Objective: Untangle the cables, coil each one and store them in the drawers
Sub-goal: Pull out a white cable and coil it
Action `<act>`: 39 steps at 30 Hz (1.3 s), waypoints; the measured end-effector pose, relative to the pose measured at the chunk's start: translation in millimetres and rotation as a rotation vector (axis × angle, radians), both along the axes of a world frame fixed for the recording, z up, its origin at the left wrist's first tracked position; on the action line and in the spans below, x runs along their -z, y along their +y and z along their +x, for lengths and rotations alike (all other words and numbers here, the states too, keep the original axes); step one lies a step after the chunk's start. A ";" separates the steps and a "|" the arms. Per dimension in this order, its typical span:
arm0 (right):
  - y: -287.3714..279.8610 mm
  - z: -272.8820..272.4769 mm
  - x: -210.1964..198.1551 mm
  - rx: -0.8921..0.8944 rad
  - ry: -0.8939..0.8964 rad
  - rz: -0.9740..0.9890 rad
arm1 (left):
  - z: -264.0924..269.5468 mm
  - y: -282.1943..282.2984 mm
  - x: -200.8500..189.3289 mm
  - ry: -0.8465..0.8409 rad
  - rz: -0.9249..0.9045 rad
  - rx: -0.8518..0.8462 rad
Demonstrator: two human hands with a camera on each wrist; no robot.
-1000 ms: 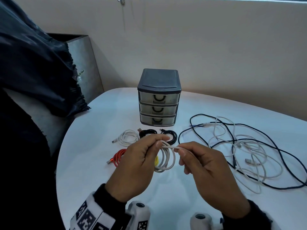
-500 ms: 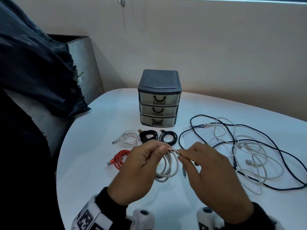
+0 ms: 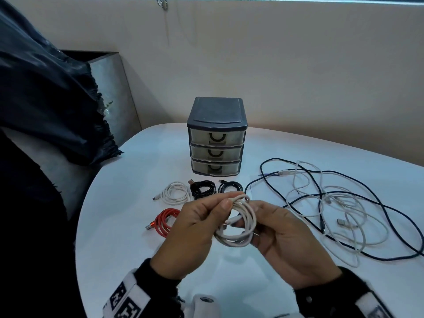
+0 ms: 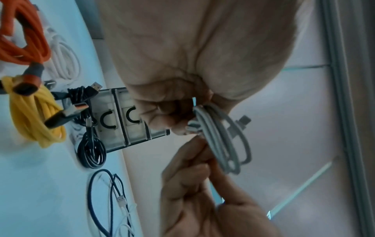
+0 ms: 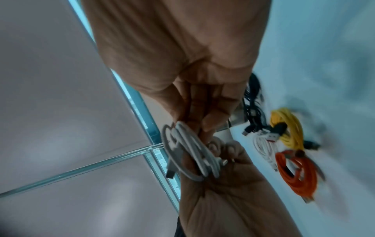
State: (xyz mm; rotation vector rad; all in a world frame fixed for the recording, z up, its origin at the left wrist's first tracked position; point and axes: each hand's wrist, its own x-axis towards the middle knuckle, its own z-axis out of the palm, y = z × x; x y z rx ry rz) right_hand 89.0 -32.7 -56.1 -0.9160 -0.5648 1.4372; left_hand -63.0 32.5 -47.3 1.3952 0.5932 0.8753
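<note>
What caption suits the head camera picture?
Both hands hold a coiled white cable before closed drawers.

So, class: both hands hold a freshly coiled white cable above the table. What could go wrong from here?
1. The white coil has a loose plug end; if the hands let go, it may spring open.
2. All three drawers are shut, and both hands are occupied.
3. The tangle lies close by; the coil could snag it.

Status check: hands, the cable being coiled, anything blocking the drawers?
Left hand and right hand both grip the white coil. Drawer unit shut. Coiled cables lie before it, tangle to its right.
</note>
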 end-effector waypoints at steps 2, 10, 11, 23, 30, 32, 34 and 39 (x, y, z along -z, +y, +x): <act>-0.7 1.4 -1.6 -0.045 0.000 -0.023 | 4.6 -1.8 2.5 0.034 0.100 -0.088; -6.4 -21.8 -9.5 -0.053 -0.055 -0.118 | 11.5 -6.9 9.4 0.295 0.580 -0.353; -8.5 -22.5 -13.0 -0.046 -0.190 -0.110 | 10.2 -7.6 4.7 0.289 0.590 -0.363; -23.5 -32.0 -29.1 0.216 -0.657 0.034 | -14.0 1.3 -14.9 0.242 0.599 -0.459; -24.5 -34.0 -33.1 0.252 -0.707 0.099 | -15.1 6.6 -10.5 0.277 0.351 -0.473; -21.9 -25.8 -26.8 0.276 -0.701 0.031 | -15.1 8.0 -3.9 0.364 0.226 -0.340; -16.5 -15.6 -15.9 0.315 -0.707 -0.036 | -15.7 8.7 2.2 0.456 0.176 -0.278; 1.2 1.8 23.1 0.405 -0.703 -0.177 | -21.2 15.6 2.0 0.443 0.108 -0.352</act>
